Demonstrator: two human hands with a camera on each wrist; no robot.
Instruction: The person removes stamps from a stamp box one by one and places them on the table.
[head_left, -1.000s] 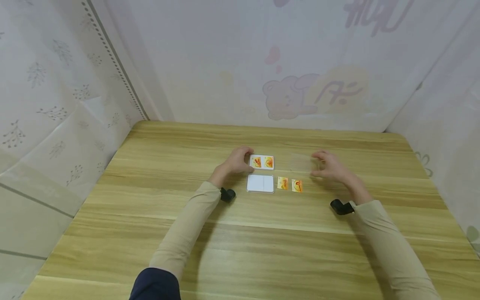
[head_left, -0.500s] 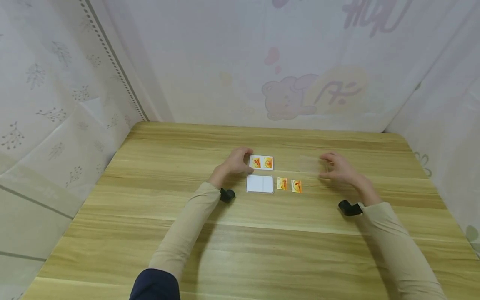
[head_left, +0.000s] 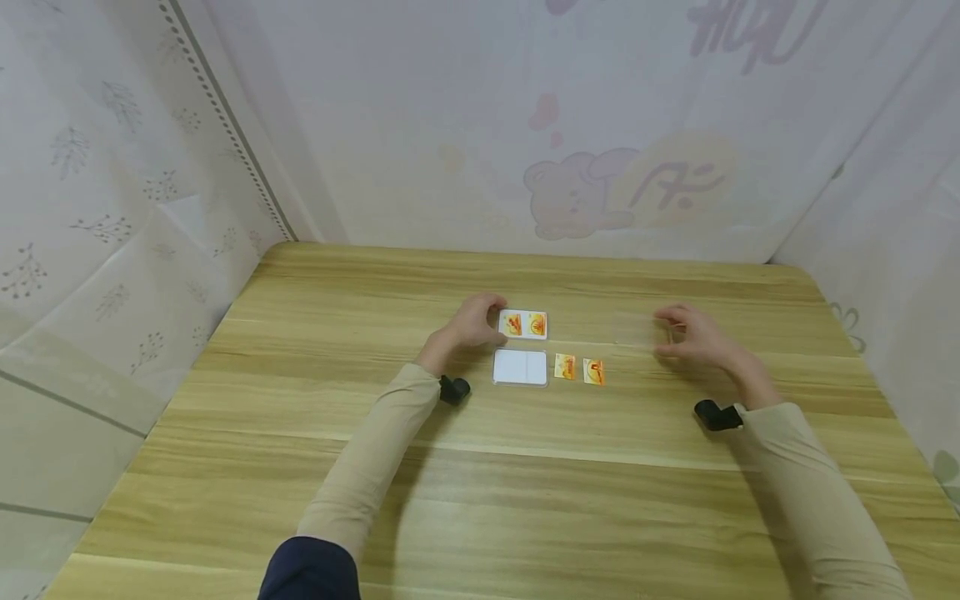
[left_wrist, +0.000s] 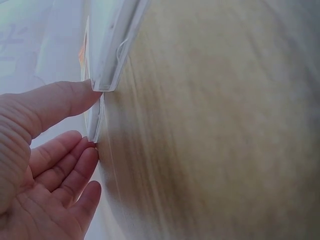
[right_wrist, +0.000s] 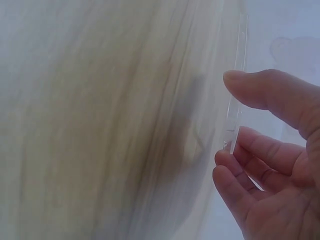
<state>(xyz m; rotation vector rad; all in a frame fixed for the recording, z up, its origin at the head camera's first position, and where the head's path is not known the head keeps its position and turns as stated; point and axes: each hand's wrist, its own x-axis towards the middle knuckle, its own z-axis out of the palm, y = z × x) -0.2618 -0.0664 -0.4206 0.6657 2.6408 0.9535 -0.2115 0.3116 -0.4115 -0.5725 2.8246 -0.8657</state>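
My left hand (head_left: 474,321) is partly curled, thumb and fingertips spread across the left end of a flat white rectangular case (head_left: 525,325), gripping it at its near and far edges. Two small orange-and-yellow printed squares lie side by side in that case, to the right of my left fingers. My right hand (head_left: 693,337), also half curled, pinches the right end of a clear, colourless rectangular plastic cover (head_left: 636,330) between thumb and fingers; I cannot tell whether the cover touches the bench (head_left: 540,483). It sits between my hands, well apart from the case. Just nearer to me than my left hand's case, and right of that wrist, lies a clear-rimmed case with a white insert (head_left: 521,367). Between it and my right hand, an orange-and-cream square card (head_left: 565,367) and an orange-and-yellow square card (head_left: 593,372) lie near each other.
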